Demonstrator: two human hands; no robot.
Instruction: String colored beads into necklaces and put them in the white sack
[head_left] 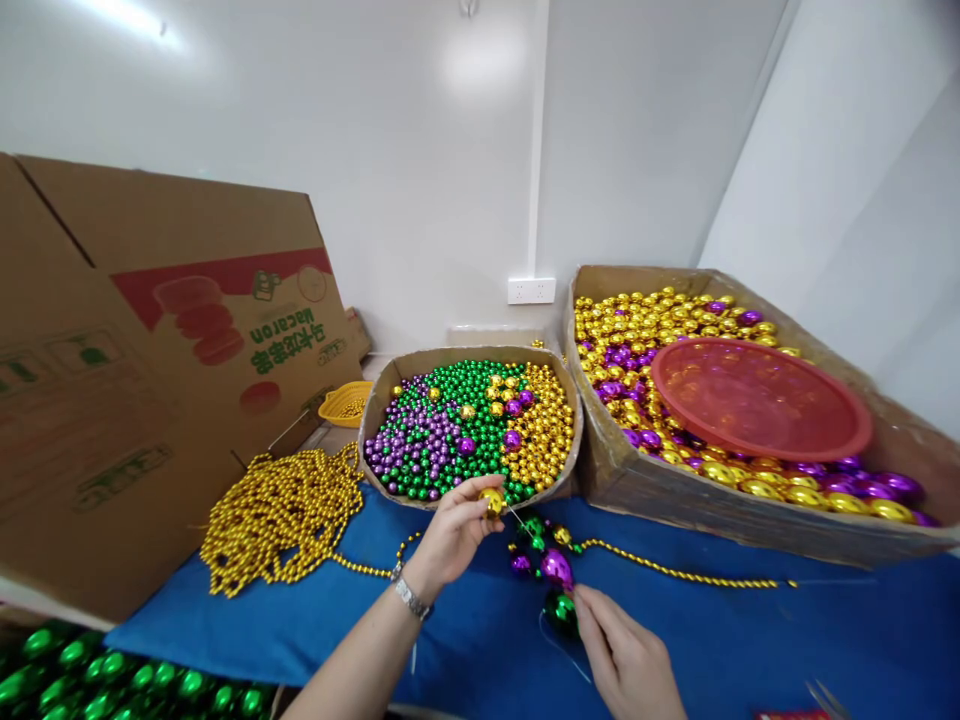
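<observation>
Between the thumb and fingers of my left hand (452, 535) is a shiny gold bead (492, 502), with a thin pale thread or wire running from it toward a cluster of larger beads. My right hand (628, 655) pinches that cluster at the large purple bead (556, 568), just above a big dark green bead (561, 612). Smaller green, purple and gold beads crowd around it. A string of small gold beads (675, 567) stretches from the cluster to the right across the blue cloth (720, 640). Loose white thread (564, 655) curls below the green bead.
A cardboard tray (365, 455) of green, purple and gold beads lies ahead. To its right, a larger box (675, 505) holds gold and purple beads under a red basin (765, 400). At left are gold bead strands (281, 520), a yellow basket (337, 408), a carton (172, 400) and green beads (112, 680).
</observation>
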